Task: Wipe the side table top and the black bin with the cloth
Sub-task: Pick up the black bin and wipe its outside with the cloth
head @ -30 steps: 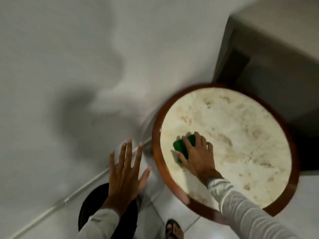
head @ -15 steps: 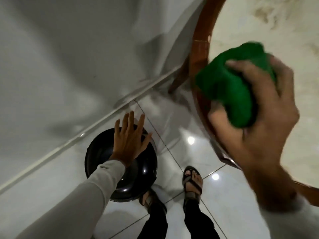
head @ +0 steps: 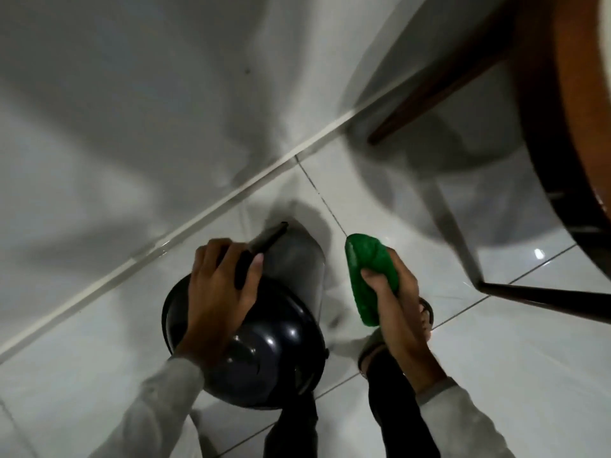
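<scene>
A glossy black bin [head: 281,358] with a domed lid stands on the white floor tiles by the wall. My left hand [head: 218,292] lies on the back of its lid, fingers and thumb closed around the lid's rear edge. My right hand [head: 396,299] holds a bunched green cloth [head: 367,276] in the air just right of the bin, not touching it. The side table's brown wooden rim [head: 575,110] curves down the right edge of the view; its top is almost wholly out of frame.
Dark table legs [head: 439,81] slant down to the floor at upper right and at the right [head: 545,295]. A white wall with a skirting strip [head: 205,219] runs diagonally behind the bin. My legs and a sandalled foot [head: 426,315] stand below the cloth.
My right hand lifted the cloth off the table top and brought it down beside the bin. My left hand dropped from hovering onto the lid and gripped it. The view tilted down.
</scene>
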Motion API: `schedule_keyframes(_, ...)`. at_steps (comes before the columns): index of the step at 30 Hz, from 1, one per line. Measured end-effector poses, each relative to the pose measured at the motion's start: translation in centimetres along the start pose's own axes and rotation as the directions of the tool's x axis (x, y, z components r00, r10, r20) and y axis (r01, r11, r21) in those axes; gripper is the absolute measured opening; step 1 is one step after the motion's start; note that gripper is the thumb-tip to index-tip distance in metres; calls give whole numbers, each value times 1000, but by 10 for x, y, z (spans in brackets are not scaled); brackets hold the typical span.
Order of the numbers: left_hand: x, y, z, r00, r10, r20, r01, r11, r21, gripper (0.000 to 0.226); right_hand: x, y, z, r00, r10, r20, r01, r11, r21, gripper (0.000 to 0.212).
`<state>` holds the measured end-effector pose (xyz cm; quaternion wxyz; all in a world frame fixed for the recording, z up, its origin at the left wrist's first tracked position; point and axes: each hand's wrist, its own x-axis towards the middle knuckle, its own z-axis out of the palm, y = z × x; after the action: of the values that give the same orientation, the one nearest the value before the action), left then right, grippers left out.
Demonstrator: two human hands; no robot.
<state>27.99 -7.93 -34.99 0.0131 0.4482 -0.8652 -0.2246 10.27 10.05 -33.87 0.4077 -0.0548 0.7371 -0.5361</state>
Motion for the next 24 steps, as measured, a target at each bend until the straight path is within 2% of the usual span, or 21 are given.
schedule_keyframes(2, -30, -31, -13, 996, -67, -66, 63, 996, -67, 49, -5, 8, 29, 990, 26, 138, -19, 998, -52, 31)
schedule_keyframes(4, -52, -48, -15, 990, -96, -107, 91, 995, -49, 54, -13, 16, 63, 957, 24, 289, 1, 996, -87, 35)
schedule_keyframes(6, -68, -54, -12, 988, -54, -144, 52, 999, -17, 58, -24, 25, 97, 869, -56, 492, 164, 970, -180, 41)
schedule_keyframes(8, -78, -59, -7, 983, -26, -181, 25, 1000, -6, 58, -30, 43, 120, 770, -138, 622, 414, 851, -323, 47)
schedule_keyframes(11, -90, -71, -1, 972, -31, -231, 26, 999, -24, 58, -16, 69, 137, 768, -189, 612, 499, 775, -388, 50)
schedule_keyframes(13, -103, -80, 2, 967, 15, -255, -23, 999, -31, 57, 11, 84, 144, 812, -166, 559, 476, 743, -470, 52)
schedule_keyframes(16, -122, -87, 10, 952, 74, -298, -89, 995, -37, 56, 66, 99, 154, 916, -83, 393, 309, 770, -559, 48)
schedule_keyframes(18, -124, -87, 14, 943, 54, -328, -70, 997, -40, 56, 87, 101, 164, 935, 11, 354, 206, 795, -570, 43)
schedule_keyframes(21, -122, -89, 12, 941, 21, -336, -47, 997, -69, 56, 56, 83, 165, 907, 27, 420, 141, 921, -364, 49)
schedule_keyframes(22, -122, -90, 11, 943, 16, -334, -45, 996, -78, 56, 26, 80, 160, 876, -42, 481, 208, 932, -296, 49)
schedule_keyframes(23, -122, -93, 10, 944, 25, -330, -54, 995, -80, 56, -6, 80, 152, 809, -136, 572, 328, 912, -247, 45)
schedule_keyframes(24, -123, -96, 10, 944, 44, -327, -72, 995, -75, 57, -31, 84, 141, 705, -220, 674, 470, 857, -212, 41)
